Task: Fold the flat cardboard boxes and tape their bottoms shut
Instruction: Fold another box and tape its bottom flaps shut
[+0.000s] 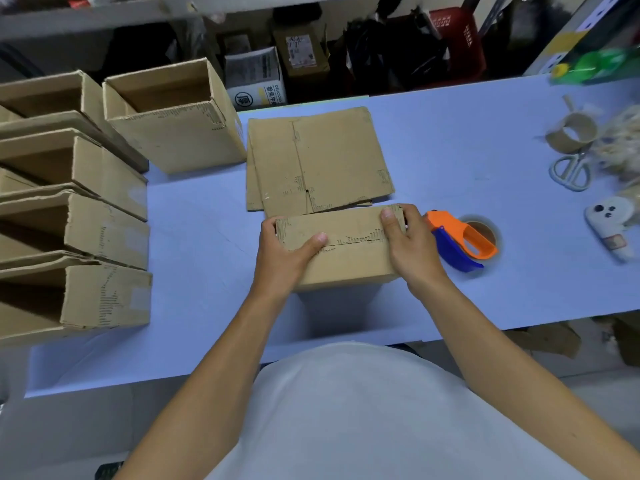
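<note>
A folded cardboard box (pixel 349 256) stands bottom-up near the front middle of the blue table (pixel 450 140), its two bottom flaps closed along a ragged seam. My left hand (pixel 284 254) grips its left end, thumb on the seam. My right hand (pixel 410 244) holds the right end, thumb on top and fingers curled over the far corner. Just behind lies a small stack of flat cardboard boxes (pixel 318 161). An orange and blue tape dispenser (pixel 462 242) with a tape roll lies right of my right hand.
Several folded open boxes (pixel 86 233) stand in a row along the left side, one more (pixel 173 116) at the back. At the far right lie scissors (pixel 571 171), an empty tape core (pixel 571 133), twine and a small white gadget (pixel 609 223).
</note>
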